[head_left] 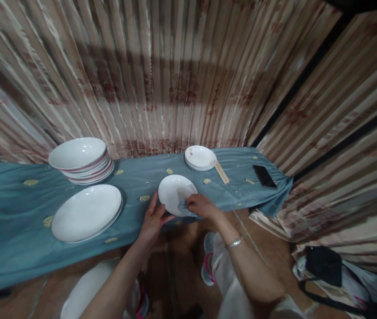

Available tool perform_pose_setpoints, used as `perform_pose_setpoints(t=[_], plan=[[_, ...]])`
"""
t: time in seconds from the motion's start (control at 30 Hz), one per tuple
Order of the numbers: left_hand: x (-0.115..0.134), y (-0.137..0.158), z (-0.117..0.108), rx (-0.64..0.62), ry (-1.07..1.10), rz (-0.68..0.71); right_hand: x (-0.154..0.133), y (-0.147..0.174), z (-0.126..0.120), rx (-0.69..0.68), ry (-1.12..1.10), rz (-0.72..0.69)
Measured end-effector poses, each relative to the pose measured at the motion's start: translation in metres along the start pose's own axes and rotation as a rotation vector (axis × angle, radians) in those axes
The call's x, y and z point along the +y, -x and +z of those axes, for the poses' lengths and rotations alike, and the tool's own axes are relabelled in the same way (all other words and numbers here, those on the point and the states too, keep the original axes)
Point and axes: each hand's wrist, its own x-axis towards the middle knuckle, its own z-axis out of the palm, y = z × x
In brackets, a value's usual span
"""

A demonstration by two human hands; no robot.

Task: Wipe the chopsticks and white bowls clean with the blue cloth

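Observation:
A small white plate (174, 188) is tilted up at the front edge of the cloth-covered table. My left hand (153, 217) grips its lower left rim, thumb on the inner face and fingers spread along the outside. Bunched in my right hand (203, 206) is a thin bluish-grey cloth (183, 207), pressed against the lower right of the plate's inside. Behind it lies a stack of small white plates with a red flower print (200, 156). A pair of light wooden chopsticks (222, 173) rests beside that stack.
On the left stand a tall stack of white bowls with red rims (80, 153) and some large oval white plates (87, 212). A black phone (264, 176) lies near the right end of the blue tablecloth (135, 177). Pleated curtains (175, 88) hang behind. A bag (324, 266) sits lower right.

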Motion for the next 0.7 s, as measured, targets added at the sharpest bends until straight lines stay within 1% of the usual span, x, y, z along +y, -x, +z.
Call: perform_pose_setpoints(t=[0.07,0.13,0.2,0.27,0.37,0.5,0.6,0.7], plan=[[0.0,0.0,0.002,0.006,-0.024,0.012,0.004,-0.003,-0.001,0.049,0.137,0.086],[0.0,-0.001,0.003,0.01,-0.038,0.021,0.008,-0.009,0.002,0.095,0.263,0.135],[0.0,-0.002,0.004,0.004,-0.035,0.027,0.011,-0.017,0.006,0.147,0.347,0.128],[-0.001,-0.002,0.004,0.001,-0.027,0.029,0.012,-0.027,0.013,0.214,0.369,0.079],[-0.002,-0.003,0.003,0.01,-0.018,0.032,0.012,-0.041,0.026,0.343,0.293,0.0],[-0.003,-0.003,0.003,0.007,-0.008,0.034,0.008,-0.059,0.045,0.494,0.081,-0.074],[-0.003,-0.003,0.002,0.0,-0.035,0.039,-0.001,-0.068,0.055,0.524,-0.044,-0.128],[-0.003,-0.003,0.0,0.002,-0.067,0.039,-0.016,-0.069,0.057,0.532,-0.107,-0.215]])
